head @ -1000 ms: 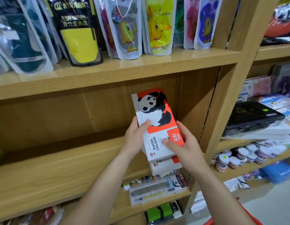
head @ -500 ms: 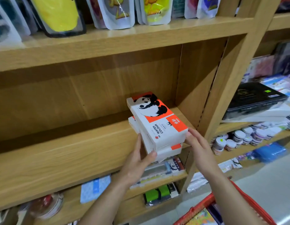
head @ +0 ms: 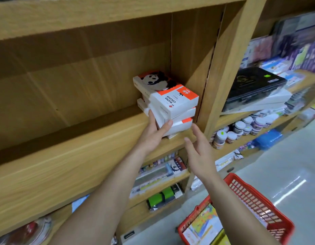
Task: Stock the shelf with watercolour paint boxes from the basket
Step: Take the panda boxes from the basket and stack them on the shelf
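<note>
A stack of white and orange watercolour paint boxes [head: 172, 100] with a panda on top lies flat on the wooden shelf [head: 79, 147], in its right corner against the side panel. My left hand [head: 154, 131] is pressed against the stack's near left side, thumb on a lower box. My right hand [head: 200, 151] hovers open just below and to the right of the stack, clear of it. The red basket [head: 255, 200] stands on the floor at the lower right, with colourful packs showing inside.
The wooden upright [head: 229, 68] bounds the shelf on the right. Beyond it sit a black case [head: 253, 85] and small paint jars [head: 241, 128]. Lower shelves hold pens and a green pack [head: 162, 197]. Grey floor [head: 285, 165] spreads to the right.
The stack has gone from tilted in both hands to lying flat in the shelf's right corner. My right hand has let go and drawn back. The view has tipped downward, showing the basket.
</note>
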Available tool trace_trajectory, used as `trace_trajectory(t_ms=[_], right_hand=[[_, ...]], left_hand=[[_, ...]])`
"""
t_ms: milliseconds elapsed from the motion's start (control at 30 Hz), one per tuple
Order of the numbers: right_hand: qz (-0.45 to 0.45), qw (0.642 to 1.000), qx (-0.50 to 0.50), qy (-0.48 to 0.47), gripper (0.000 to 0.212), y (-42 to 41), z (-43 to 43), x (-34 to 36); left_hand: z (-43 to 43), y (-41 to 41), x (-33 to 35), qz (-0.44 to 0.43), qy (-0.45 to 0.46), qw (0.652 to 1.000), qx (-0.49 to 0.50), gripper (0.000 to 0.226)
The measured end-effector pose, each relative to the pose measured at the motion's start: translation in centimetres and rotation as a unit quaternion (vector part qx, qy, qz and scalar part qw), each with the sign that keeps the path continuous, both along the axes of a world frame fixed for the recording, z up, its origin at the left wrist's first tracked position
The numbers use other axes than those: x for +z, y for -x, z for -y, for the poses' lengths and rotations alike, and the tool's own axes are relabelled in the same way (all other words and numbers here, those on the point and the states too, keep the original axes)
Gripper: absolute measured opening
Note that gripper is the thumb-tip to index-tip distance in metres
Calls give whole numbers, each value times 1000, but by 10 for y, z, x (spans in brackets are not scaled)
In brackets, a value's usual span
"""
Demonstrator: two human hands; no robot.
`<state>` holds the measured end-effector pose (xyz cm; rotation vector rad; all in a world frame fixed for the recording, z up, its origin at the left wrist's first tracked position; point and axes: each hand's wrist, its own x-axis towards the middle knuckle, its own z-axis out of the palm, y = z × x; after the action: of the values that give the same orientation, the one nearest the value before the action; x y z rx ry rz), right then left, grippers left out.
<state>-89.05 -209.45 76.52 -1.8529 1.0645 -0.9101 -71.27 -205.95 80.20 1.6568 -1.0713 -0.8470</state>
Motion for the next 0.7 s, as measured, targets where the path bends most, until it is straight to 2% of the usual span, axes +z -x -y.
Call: trace_trajectory(t_ms=[100,200,300,567,700], right_hand=[[-115,992,27,43,74,-10,22,-1],[-175,983,38,44,79,-24,34,-2],[-187,980,23,55,83,-33,33,-3],[-200,979,-1,42,73,-31,34,4],[-188,982,0,19,71,-15,27,16]], left_hand=[[30,-2,1,29,-36,999,-9,118],[38,-6,-6,53,-45,997,-29,124],[34,-20,-14,74,-43,996,-37,124],[40,-37,-22,223,-99,970,-18,116],[27,-32,-10,207,-85,975,10,109]])
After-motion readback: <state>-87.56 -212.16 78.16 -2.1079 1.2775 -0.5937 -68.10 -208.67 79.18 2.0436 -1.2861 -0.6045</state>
